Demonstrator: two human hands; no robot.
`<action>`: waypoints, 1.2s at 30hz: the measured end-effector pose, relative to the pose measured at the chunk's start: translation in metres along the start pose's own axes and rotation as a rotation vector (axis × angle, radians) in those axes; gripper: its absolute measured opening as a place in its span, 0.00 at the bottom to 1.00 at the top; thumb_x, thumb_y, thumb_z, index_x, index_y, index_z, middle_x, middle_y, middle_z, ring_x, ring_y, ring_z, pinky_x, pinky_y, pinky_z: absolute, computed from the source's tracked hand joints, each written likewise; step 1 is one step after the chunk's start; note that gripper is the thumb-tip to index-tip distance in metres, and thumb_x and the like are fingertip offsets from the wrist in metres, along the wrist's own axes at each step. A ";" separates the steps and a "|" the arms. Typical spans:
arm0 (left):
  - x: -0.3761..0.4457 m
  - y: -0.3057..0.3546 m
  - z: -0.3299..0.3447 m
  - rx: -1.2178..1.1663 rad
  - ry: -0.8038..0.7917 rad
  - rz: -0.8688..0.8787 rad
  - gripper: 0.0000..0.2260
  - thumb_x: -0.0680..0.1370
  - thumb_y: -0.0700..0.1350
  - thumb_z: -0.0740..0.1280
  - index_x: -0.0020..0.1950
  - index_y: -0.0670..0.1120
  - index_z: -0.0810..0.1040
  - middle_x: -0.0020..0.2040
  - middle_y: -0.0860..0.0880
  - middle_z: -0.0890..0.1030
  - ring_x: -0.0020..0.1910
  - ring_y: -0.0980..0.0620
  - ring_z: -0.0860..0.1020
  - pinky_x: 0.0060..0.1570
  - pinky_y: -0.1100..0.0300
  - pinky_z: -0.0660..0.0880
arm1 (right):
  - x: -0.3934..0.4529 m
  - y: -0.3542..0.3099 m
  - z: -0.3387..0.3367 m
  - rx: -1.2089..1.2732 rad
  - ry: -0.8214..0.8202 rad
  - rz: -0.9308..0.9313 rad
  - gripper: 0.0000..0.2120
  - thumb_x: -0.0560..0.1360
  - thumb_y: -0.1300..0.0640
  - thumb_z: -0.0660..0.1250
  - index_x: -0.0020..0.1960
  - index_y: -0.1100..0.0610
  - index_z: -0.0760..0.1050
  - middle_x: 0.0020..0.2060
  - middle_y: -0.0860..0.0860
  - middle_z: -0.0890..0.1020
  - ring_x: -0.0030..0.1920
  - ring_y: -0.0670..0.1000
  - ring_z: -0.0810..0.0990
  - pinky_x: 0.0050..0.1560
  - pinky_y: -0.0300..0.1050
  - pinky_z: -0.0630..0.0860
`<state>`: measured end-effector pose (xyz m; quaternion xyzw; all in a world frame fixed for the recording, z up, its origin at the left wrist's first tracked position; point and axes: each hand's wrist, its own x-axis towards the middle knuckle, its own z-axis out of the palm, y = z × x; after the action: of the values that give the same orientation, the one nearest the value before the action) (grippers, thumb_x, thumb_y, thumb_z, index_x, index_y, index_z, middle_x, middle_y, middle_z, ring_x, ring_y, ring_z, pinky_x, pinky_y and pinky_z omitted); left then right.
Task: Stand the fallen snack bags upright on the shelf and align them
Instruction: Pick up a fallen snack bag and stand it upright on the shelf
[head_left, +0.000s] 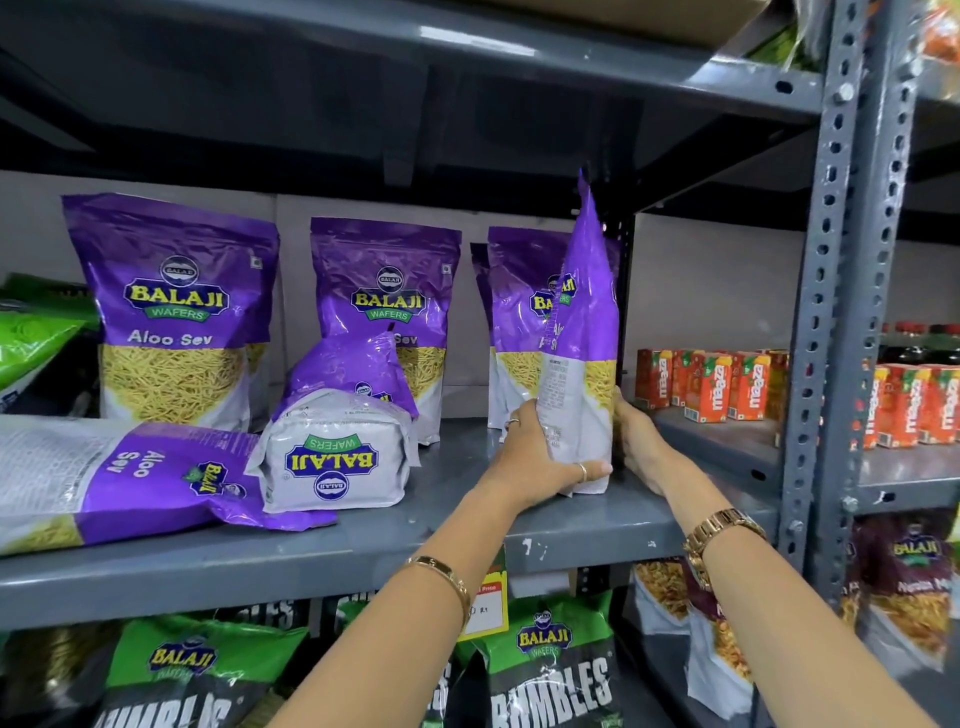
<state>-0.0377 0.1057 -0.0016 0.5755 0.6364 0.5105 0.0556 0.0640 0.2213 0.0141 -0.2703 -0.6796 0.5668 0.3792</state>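
Observation:
Purple and white Aloo Sev snack bags fill the grey metal shelf (363, 551). I hold one bag (584, 332) upright at the shelf's right end, turned side-on; my left hand (540, 457) grips its lower left and my right hand (636, 441) presses its lower right. One bag (119, 478) lies flat at the front left. Another (337, 447) has tipped forward with its base facing me. Upright bags stand at the back: one at the left (171, 306), one in the middle (387, 291), one behind the held bag (517, 312).
A perforated grey upright post (831, 312) stands to the right. Orange juice cartons (711, 384) sit on the neighbouring shelf. Green snack bags (550, 670) fill the shelf below. A green bag (31, 338) lies at the far left. The shelf above hangs low overhead.

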 end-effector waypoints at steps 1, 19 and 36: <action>0.000 -0.001 -0.001 -0.015 -0.014 -0.022 0.44 0.57 0.58 0.78 0.66 0.48 0.62 0.62 0.49 0.71 0.62 0.50 0.71 0.63 0.50 0.71 | 0.000 0.000 0.001 0.010 -0.008 0.003 0.21 0.77 0.38 0.48 0.53 0.46 0.75 0.67 0.53 0.73 0.63 0.51 0.71 0.68 0.47 0.63; 0.009 -0.014 -0.012 0.138 -0.093 -0.234 0.17 0.80 0.45 0.57 0.66 0.40 0.61 0.65 0.39 0.71 0.61 0.42 0.70 0.51 0.58 0.64 | 0.004 0.011 -0.007 -0.168 0.280 -0.083 0.33 0.68 0.37 0.66 0.62 0.56 0.60 0.61 0.55 0.69 0.60 0.55 0.68 0.59 0.49 0.66; -0.027 0.009 -0.017 0.230 -0.335 -0.252 0.36 0.79 0.48 0.59 0.75 0.47 0.35 0.78 0.43 0.49 0.75 0.41 0.53 0.73 0.49 0.54 | -0.043 -0.002 -0.015 -0.131 0.155 -0.063 0.35 0.74 0.42 0.61 0.72 0.60 0.55 0.70 0.56 0.68 0.69 0.56 0.67 0.65 0.47 0.63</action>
<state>-0.0337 0.0731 -0.0007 0.5706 0.7392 0.3209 0.1578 0.1009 0.1951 0.0080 -0.3161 -0.6919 0.4863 0.4299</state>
